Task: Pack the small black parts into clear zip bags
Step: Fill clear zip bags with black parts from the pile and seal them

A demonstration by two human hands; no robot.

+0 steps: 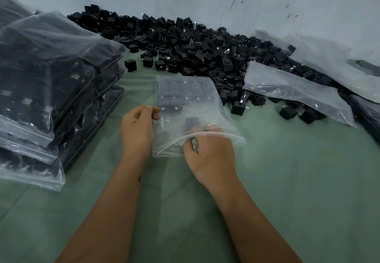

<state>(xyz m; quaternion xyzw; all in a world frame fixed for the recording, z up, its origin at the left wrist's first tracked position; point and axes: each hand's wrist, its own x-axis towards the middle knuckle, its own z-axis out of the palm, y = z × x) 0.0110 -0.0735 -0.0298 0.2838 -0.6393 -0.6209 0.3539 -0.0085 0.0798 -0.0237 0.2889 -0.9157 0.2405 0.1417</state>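
The clear plastic zip bag (185, 106) lay part-filled with neat rows of small black cube parts (176, 92). The left hand (136, 127) pinched its left edge. The right hand (209, 151), fingers inside the open mouth, gripped one part.

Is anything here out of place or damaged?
Mostly no. A few black parts lie apart from the big pile on the green cloth, and the wall has a crack. The bag being filled looks orderly.
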